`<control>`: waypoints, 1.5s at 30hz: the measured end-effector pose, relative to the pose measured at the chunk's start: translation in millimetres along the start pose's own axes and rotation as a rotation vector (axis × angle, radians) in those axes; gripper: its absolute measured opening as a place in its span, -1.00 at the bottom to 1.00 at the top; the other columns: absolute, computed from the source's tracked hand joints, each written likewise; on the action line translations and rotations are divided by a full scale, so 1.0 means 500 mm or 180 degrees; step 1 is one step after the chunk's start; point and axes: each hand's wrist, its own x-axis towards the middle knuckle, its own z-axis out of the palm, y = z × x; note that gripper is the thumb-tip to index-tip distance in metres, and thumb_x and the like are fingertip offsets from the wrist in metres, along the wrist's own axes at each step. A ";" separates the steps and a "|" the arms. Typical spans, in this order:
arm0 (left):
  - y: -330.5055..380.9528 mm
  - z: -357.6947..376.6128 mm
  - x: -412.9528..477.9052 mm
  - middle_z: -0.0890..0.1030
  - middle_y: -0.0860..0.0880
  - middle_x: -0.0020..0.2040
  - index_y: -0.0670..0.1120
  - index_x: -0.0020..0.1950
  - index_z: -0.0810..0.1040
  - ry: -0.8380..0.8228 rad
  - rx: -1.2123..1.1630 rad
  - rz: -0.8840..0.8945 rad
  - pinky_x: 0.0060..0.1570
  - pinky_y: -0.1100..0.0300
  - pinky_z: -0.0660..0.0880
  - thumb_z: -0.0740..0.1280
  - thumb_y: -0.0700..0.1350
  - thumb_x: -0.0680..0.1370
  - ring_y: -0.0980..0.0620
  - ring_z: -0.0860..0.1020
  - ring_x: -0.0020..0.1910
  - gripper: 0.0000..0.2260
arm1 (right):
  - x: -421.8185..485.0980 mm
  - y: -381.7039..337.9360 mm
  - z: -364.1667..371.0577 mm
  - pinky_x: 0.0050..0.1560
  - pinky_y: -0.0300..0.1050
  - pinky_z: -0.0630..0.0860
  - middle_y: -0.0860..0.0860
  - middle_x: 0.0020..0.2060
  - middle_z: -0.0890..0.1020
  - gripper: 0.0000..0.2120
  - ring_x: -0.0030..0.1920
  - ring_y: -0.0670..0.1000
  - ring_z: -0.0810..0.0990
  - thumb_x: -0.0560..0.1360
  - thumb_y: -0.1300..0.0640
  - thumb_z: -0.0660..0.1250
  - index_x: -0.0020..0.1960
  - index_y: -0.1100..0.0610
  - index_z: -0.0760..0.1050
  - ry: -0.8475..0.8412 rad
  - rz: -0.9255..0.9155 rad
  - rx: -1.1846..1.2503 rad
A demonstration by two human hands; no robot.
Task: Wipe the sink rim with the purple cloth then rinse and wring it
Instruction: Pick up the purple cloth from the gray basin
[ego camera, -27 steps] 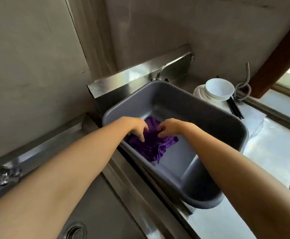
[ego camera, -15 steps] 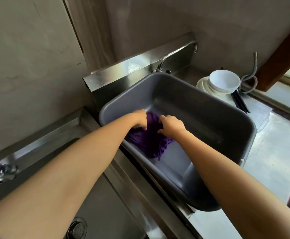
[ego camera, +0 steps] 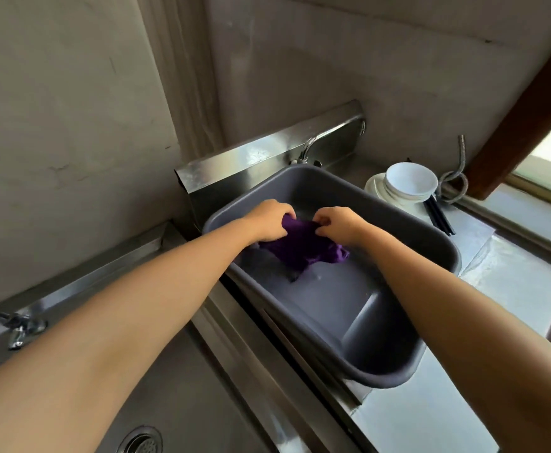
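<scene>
Both hands, left hand (ego camera: 269,220) and right hand (ego camera: 339,223), grip bunched purple cloth (ego camera: 303,248) inside grey plastic basin (ego camera: 398,364). Step, judged: rinse/wring. Next: twist hands opposite ways.

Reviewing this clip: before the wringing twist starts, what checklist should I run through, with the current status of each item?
1. Left hand grips the purple cloth: ok, fingers curled round its upper edge.
2. Right hand grips the cloth: ok, pinching it beside the left hand.
3. Cloth held over the grey basin, so drips land inside: ok.
4. Cloth fully rinsed: cannot tell.
5. Faucet behind the basin is off: cannot tell; no stream is visible.
6. Stacked white bowls clear of the hands: ok, they stand outside the basin.
</scene>
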 end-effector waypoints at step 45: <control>-0.487 -0.276 -1.146 0.59 -0.09 0.06 -0.17 0.21 0.52 0.3064 -0.1849 -0.2212 -0.06 0.29 0.55 0.38 -0.22 0.50 0.06 0.58 -0.04 -0.71 | -0.259 -1.116 0.333 -0.07 -0.16 0.33 0.21 0.05 0.60 -0.76 0.05 0.16 0.52 0.52 0.17 0.27 0.14 0.25 0.52 -0.0645 -0.3036 0.0236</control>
